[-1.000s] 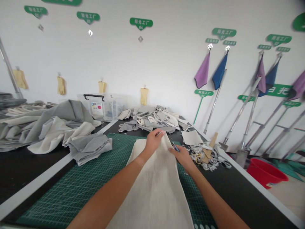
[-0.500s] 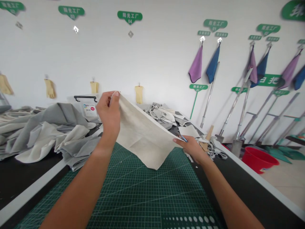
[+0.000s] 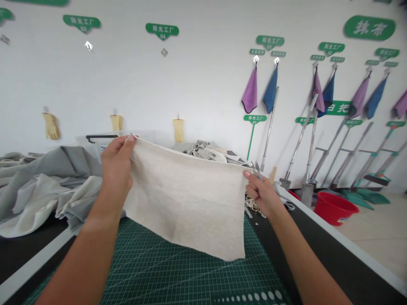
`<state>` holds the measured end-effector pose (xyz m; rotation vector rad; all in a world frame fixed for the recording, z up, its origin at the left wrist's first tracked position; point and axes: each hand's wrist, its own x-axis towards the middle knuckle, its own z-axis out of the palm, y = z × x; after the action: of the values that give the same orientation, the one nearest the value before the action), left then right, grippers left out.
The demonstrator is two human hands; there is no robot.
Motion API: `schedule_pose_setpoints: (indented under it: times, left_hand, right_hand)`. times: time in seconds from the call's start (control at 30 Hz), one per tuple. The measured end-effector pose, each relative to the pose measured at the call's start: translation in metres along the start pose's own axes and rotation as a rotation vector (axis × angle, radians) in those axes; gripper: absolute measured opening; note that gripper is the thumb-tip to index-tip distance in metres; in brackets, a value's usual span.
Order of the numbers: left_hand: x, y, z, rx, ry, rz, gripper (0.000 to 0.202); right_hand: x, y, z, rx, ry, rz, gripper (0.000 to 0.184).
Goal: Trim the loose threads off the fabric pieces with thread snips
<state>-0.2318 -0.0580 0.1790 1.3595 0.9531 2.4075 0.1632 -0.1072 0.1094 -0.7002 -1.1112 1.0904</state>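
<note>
Cloth [image 3: 186, 199], beige and probably light and soft, hanging limp above green cutting mat [image 3: 178, 271]; likely to sag wherever unheld, so top corners seem the surest hold; left hand [image 3: 116, 167] pinching one corner in closed grip; right hand [image 3: 262, 195] closed on other corner, small scissors [image 3: 256, 170] tucked alongside, points up; grey fabric [image 3: 41, 199] heaped on table [image 3: 32, 250] to left.

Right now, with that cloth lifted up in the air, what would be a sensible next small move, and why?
Probably lower the beige cloth flat onto the green cutting mat. The left hand and right hand pinch its top corners, so it hangs directly above the mat. The right hand also holds small scissors, so a flat, steady cloth seems safer.
</note>
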Motion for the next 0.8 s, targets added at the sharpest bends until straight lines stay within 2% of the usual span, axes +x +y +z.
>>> schedule_pose_setpoints:
  times: [0.3, 0.4, 0.5, 0.63, 0.8]
  left_hand:
    - [-0.005, 0.002, -0.007, 0.072, -0.086, -0.191, 0.035]
    - [-0.004, 0.008, -0.012, 0.141, -0.131, -0.224, 0.043]
    - [0.0, 0.018, -0.018, 0.205, -0.207, -0.212, 0.044]
    - [0.008, 0.038, -0.023, 0.214, -0.311, -0.179, 0.044]
    - [0.018, 0.059, -0.025, 0.239, -0.327, -0.103, 0.045]
  right_hand:
    - [-0.003, -0.014, 0.003, -0.008, 0.033, -0.058, 0.056]
    - [-0.002, -0.019, 0.003, -0.041, 0.078, -0.095, 0.048]
    - [0.004, -0.027, 0.001, -0.083, 0.153, -0.144, 0.038]
    - [0.014, -0.042, -0.002, -0.122, 0.199, -0.215, 0.034]
    - [0.024, -0.072, 0.0, -0.182, 0.191, -0.284, 0.032]
